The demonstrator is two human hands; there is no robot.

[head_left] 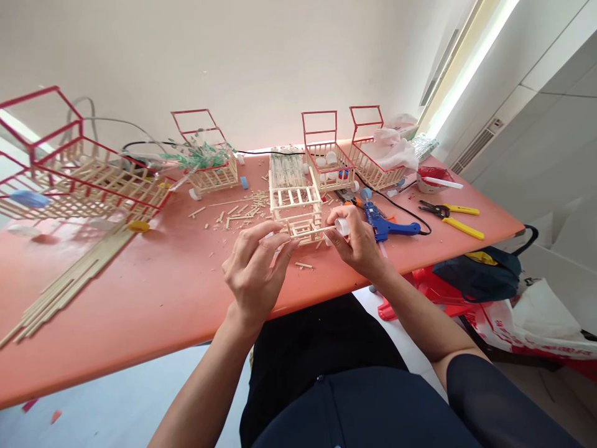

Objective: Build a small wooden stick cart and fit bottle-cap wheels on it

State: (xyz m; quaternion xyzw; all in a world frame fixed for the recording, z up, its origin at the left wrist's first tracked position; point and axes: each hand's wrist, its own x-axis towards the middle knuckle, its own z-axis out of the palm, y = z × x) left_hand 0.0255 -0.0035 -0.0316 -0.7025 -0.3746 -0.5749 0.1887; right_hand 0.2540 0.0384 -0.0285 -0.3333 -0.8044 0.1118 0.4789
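My left hand (255,264) pinches the left end of a thin wooden stick (310,234), where a whitish cap is mostly hidden by the fingers. At the stick's right end, a white bottle cap (342,227) sits between the fingers and thumb of my right hand (358,241). Directly behind the stick stands a small unpainted cart frame (296,196) made of wooden sticks. Whether the stick touches the frame I cannot tell. A blue glue gun (385,221) lies just right of my right hand.
Several red-trimmed stick carts (326,163) line the back of the orange table (186,298). Cut stick pieces (247,208) are scattered left of the frame, and long sticks (69,286) lie at far left. Yellow-handled pliers (459,218) and a red-stained cup (431,179) are at right.
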